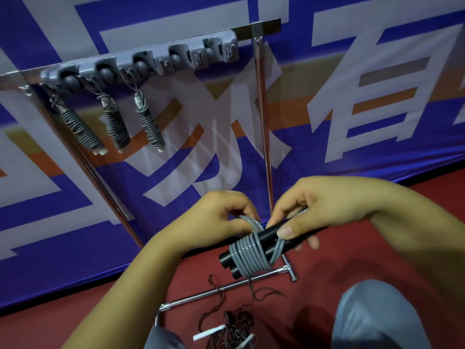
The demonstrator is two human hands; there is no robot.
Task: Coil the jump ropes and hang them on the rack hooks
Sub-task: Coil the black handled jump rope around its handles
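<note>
Both hands hold the grey-corded, black-handled jump rope (pixel 254 250) below the grey plastic hook rack (pixel 141 62): left hand (pixel 216 217) pinching a loop, right hand (pixel 314 212) grasping the handles; three coiled ropes (pixel 118 124) hang from that rack; a dark tangled rope (pixel 234 326) lies on the red floor (pixel 327 268) beneath.

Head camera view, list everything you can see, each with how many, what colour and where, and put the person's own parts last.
Hook rack: one, grey, on the metal stand's top bar, upper left.
Coiled jump ropes: three, grey cord with white handle ends, hanging from the rack's left hooks.
Metal stand: one, silver, in front of the banner, its base bars on the floor.
Banner: one, blue and white with orange, behind the stand.
Jump rope in hand: one, grey cord coiled round black handles, centre.
Loose jump rope: one, dark cord with white handles, on the floor at the bottom.
Floor: red.
Trouser knees: grey, at the bottom.
Left hand: pinches a cord loop.
Right hand: grips the black handles.
</note>
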